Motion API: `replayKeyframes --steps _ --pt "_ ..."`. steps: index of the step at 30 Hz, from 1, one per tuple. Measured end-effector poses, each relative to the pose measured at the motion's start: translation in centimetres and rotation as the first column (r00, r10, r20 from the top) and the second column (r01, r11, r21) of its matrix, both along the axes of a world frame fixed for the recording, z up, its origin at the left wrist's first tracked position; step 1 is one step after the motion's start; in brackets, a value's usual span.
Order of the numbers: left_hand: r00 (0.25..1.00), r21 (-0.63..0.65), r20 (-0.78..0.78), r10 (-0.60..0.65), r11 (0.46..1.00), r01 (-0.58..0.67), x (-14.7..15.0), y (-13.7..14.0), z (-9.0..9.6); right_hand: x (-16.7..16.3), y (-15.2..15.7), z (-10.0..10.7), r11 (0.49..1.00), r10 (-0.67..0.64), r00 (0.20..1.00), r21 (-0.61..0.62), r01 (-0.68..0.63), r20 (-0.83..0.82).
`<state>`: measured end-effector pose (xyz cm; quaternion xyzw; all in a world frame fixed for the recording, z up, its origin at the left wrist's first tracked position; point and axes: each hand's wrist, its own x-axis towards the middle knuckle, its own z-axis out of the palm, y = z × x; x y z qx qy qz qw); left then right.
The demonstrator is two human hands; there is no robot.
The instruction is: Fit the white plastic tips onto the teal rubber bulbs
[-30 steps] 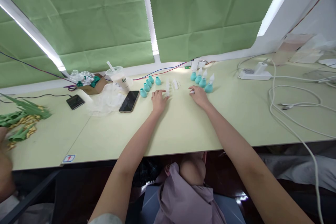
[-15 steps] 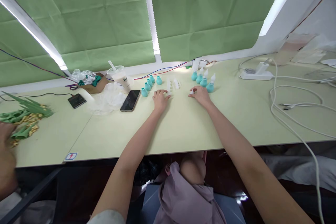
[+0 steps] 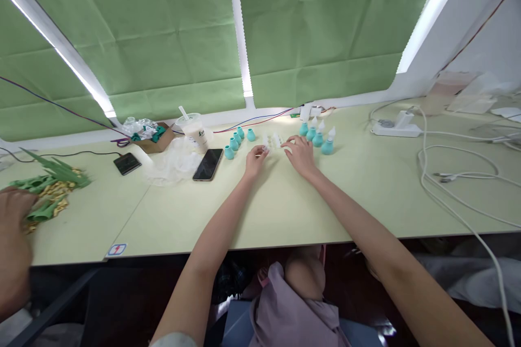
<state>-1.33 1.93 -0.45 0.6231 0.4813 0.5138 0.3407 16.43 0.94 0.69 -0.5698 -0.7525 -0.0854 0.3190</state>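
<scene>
My left hand (image 3: pixel 255 161) is closed in a pinch on a small whitish translucent piece (image 3: pixel 266 148) just above the table. My right hand (image 3: pixel 301 156) is open, palm down, its fingers bent and somewhat apart. Its fingertips come close to a row of small clear white pieces (image 3: pixel 277 140) lying between the hands; whether they touch is too small to tell. Several teal rubber bulbs (image 3: pixel 234 143) without tips stand left of my left hand. Beyond my right hand is another group of teal bulbs (image 3: pixel 326 146), some with pointed translucent tips (image 3: pixel 332 133).
Left of the bulbs lie a phone (image 3: pixel 208 165), a crumpled plastic bag (image 3: pixel 175 165), a drink cup (image 3: pixel 194 129) and a cardboard box (image 3: pixel 160 141). A co-worker's hand (image 3: pixel 16 211) touches green and yellow pieces at far left. A power strip (image 3: pixel 396 127) and white cables (image 3: pixel 459 176) are right.
My right hand has moved left toward the clear pieces, and its fingers have opened from a pinch on a small white piece. My left hand has closed into a pinch. The view has shifted slightly.
</scene>
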Motion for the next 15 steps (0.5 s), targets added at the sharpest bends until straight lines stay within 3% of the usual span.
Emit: replayKeyframes --steps 5,9,15 --pt "0.984 -0.104 0.166 -0.068 0.991 0.086 -0.2 -0.3 0.5 -1.9 3.8 -0.5 0.997 0.023 0.984 -0.078 -0.009 0.175" --pt "0.976 -0.150 0.192 -0.099 0.980 0.129 -0.3 -0.5 0.9 -2.6 5.8 -0.6 0.993 0.001 0.987 -0.116 0.018 0.158" --pt "0.976 -0.162 0.195 -0.099 0.978 0.131 -0.3 -0.5 1.1 -3.0 6.0 -0.9 0.995 0.025 0.993 -0.095 -0.014 0.116"
